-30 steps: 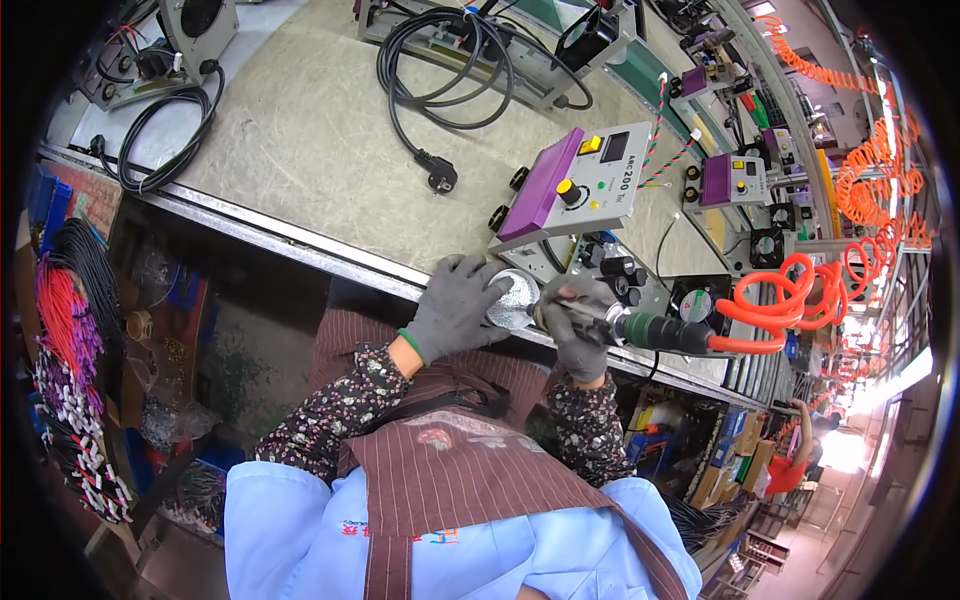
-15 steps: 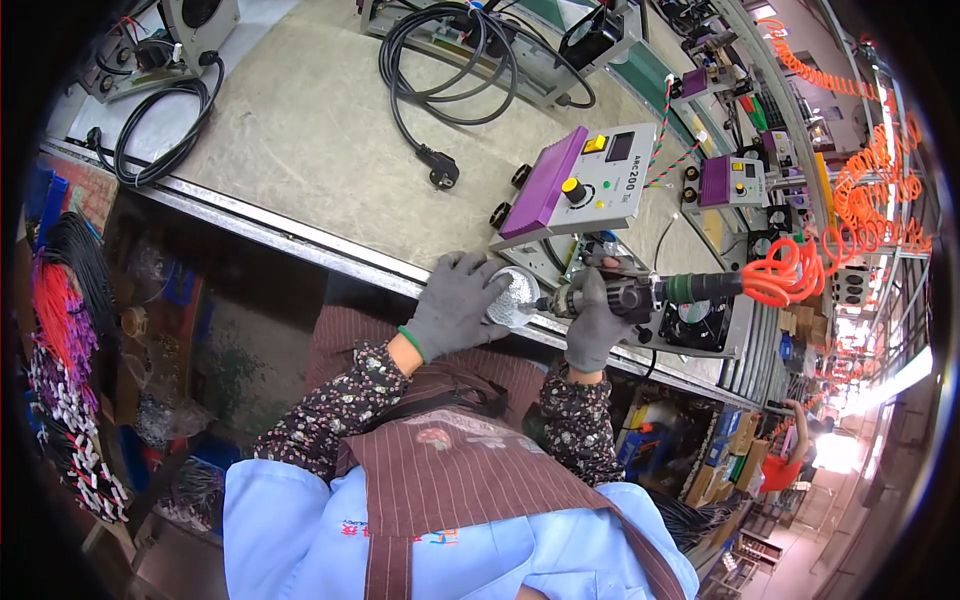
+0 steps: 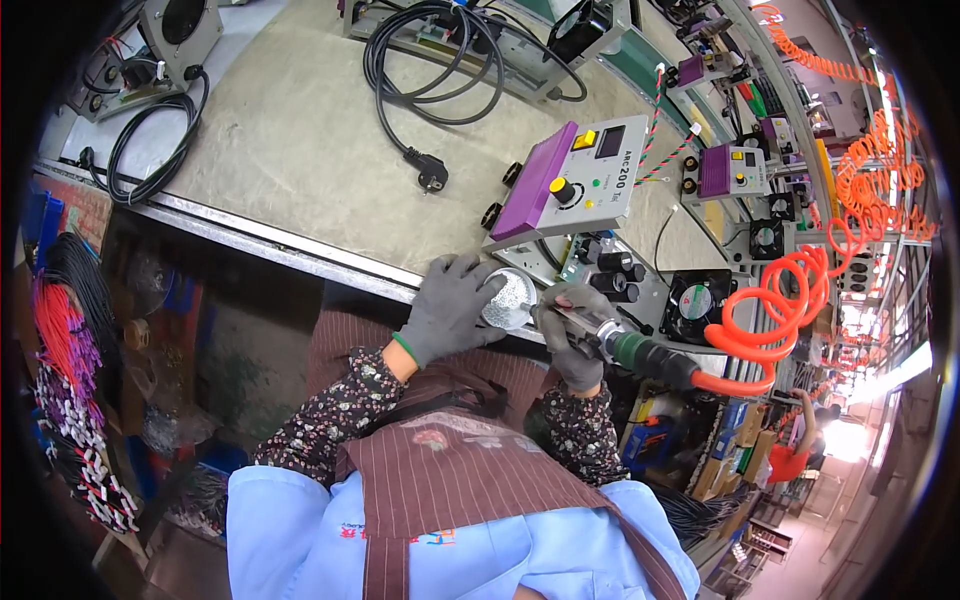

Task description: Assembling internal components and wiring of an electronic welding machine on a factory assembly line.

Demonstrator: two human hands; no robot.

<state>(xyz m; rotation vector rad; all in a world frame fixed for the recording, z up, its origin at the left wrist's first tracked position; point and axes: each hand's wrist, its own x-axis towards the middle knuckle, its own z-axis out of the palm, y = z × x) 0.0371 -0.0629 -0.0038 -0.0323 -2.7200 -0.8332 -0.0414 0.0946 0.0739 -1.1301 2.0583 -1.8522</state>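
My left hand point(image 3: 447, 310), in a grey glove, is closed on the side of a small round dish point(image 3: 513, 300) at the bench's front edge. Small silvery pieces, too fine to make out singly, fill the dish. Just to its right, my gloved right hand point(image 3: 570, 350) grips an air screwdriver point(image 3: 625, 349), whose tail joins an orange coiled hose point(image 3: 765, 325). The tool's tip is hidden by my fingers, so contact with the dish cannot be told. Beyond both hands stands an open grey machine chassis with a purple-and-grey front panel point(image 3: 585, 185), knob and yellow switch.
A black power cable point(image 3: 425, 165) with its plug lies across the bench point(image 3: 290, 150). At far left is another chassis point(image 3: 175, 55) with a coiled cable. A fan point(image 3: 695, 305) sits at the near machine's right end. Wire bundles point(image 3: 65, 350) hang below left; a person point(image 3: 790, 450) is far right.
The screwdriver's rear has swung down toward me, and my right hand has turned and shifted left, closer to the dish. The hose follows. My left hand stays on the dish.
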